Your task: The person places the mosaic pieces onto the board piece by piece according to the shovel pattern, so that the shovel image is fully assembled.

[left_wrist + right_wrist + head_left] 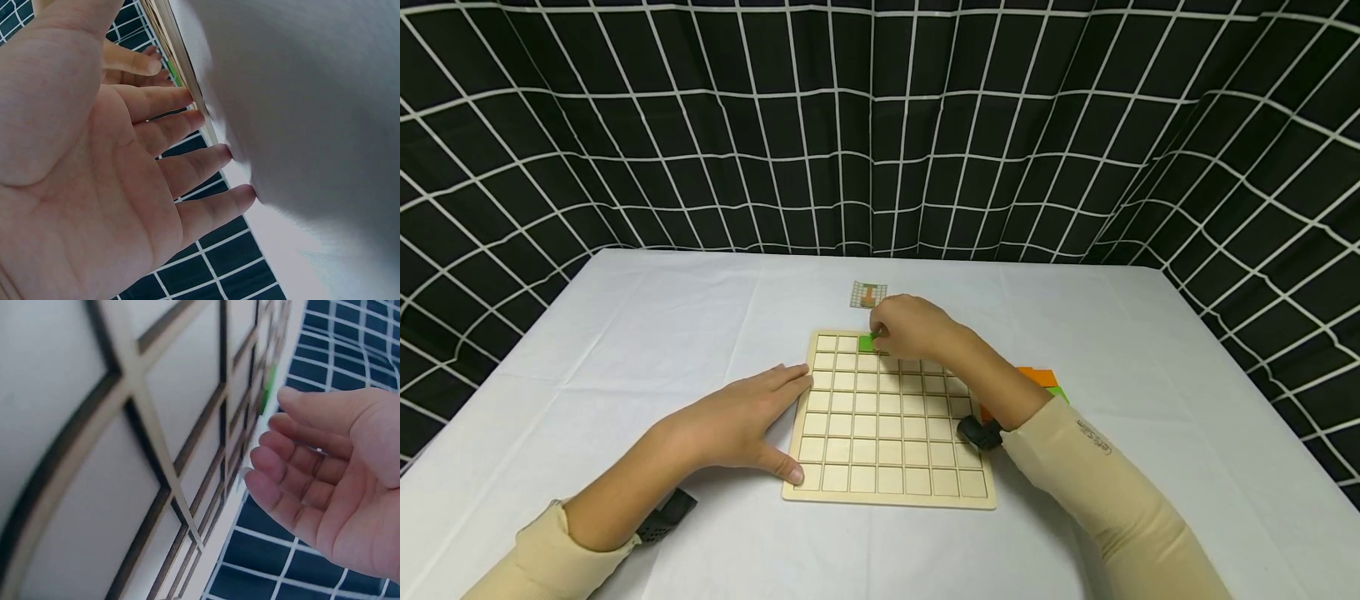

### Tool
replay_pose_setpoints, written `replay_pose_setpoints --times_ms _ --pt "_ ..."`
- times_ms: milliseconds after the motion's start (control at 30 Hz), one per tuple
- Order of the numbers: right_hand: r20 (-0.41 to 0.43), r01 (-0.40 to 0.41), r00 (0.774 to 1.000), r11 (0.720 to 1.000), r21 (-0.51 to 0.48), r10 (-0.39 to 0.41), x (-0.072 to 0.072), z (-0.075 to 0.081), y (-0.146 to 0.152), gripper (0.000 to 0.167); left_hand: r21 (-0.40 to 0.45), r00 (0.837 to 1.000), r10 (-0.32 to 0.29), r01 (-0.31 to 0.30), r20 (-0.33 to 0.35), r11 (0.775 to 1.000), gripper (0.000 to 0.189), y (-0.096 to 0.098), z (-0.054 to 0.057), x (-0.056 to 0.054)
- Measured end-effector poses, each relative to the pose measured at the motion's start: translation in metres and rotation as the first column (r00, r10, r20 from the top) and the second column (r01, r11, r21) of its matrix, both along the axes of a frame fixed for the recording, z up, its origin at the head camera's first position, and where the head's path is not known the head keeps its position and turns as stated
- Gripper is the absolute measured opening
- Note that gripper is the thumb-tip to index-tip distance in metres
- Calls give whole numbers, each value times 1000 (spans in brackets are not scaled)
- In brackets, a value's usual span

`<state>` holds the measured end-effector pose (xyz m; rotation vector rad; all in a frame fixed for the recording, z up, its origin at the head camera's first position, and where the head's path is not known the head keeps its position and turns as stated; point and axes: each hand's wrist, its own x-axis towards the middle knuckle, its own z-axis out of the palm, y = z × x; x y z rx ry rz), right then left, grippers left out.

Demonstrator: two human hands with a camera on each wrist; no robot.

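Note:
A square wooden grid board lies on the table, its shallow cells framed by thin raised strips. My right hand is at the board's far edge, thumb and fingertips bent down at a green square tile in the top row. In the right wrist view, the thumb tip is right at the green tile, while the other fingers curve loosely. My left hand rests along the board's left side, thumb at the near left corner and fingers stretched against the edge. Its palm and straight fingers show in the left wrist view.
Beyond the board lies a small card printed with a grid and an orange figure. Orange tiles and a green tile lie right of the board, partly hidden by the right forearm. A black curtain with white grid lines surrounds the table.

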<state>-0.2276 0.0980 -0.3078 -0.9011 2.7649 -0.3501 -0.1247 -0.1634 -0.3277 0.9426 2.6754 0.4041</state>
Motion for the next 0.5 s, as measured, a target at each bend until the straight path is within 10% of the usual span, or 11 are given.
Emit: replay_pose_setpoints --times_ms 500 --pt "20 70 997 993 -91 -69 19 16 52 10 -7 1000 7 -6 5 1000 124 1 0 0"
